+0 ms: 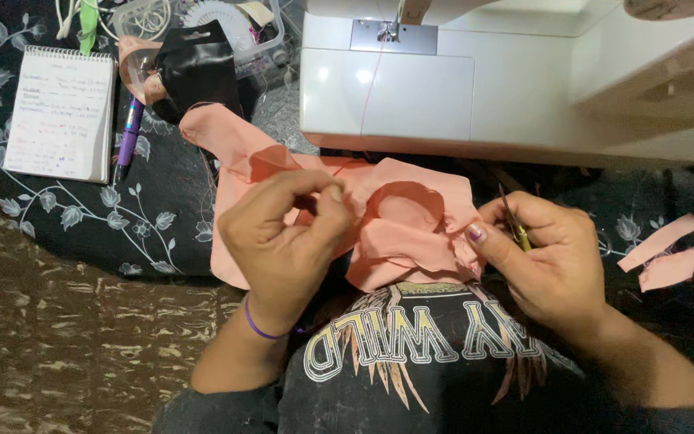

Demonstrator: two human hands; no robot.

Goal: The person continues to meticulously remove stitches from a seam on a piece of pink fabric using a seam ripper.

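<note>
Two hands met over one piece of salmon-pink fabric (411,233), which lay bunched just in front of our white sewing machine (475,88) and reached from the dark floral cloth (82,217) to our lap. Our left hand (283,241) was curled, fingertips pinched together on a fold of the fabric — or perhaps on a thread coming off it; we could not tell which. It seemed to us that the pinch kept the piece taut and lifted. Our right hand (548,257) gripped small scissors (516,225) with a yellow-green handle, blades pointing up and away, while the thumb pressed the fabric's right edge, probably to steady it near the blades.

Pink thread ran down from the machine's needle area toward the fabric. Two pink offcuts (660,257) lay well apart to the right on the dark cloth. To the left rested a spiral notepad (62,112) with a purple pen (128,137) just beside it, a black pouch (198,68) near them, and a clear plastic box (226,20) of sewing bits behind — all within easy reach. The floral cloth ended at a brown patterned covering (82,354) lower left. Of the room itself, nothing more showed.
</note>
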